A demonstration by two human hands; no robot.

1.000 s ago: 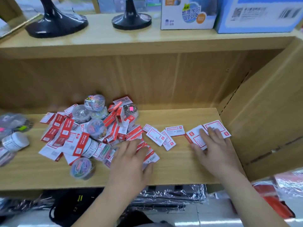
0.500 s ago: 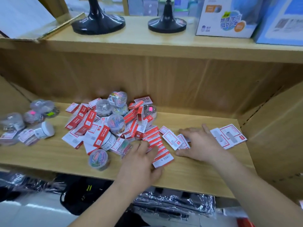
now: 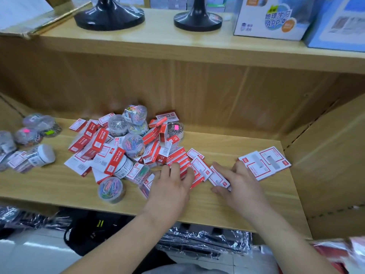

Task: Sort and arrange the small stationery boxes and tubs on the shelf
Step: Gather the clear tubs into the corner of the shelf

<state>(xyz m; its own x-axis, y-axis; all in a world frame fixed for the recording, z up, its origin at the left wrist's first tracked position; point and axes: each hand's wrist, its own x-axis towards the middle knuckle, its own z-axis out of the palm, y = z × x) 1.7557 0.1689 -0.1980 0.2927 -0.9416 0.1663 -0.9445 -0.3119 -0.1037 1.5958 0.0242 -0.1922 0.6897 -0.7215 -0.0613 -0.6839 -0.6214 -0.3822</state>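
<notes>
Okay, head view; light wood-grain shelf [image 3: 246,147] carries a loose heap of small red-and-white cardboard boxes [image 3: 94,143], flat and rectangular, mixed with clear round plastic tubs [image 3: 111,187] of coloured paper clips; 1 white-lidded tub [image 3: 42,155] lies on its side further left; 2 flat boxes [image 3: 264,163] sit side by side near the right wall. Left hand [image 3: 169,186] is palm down, fingers straight and spread, resting on the heap's right edge; right hand [image 3: 239,184] is palm down, fingers loosely straight, 1 small box [image 3: 219,177] between forefinger and thumb; pinch or mere touch, cannot tell.
</notes>
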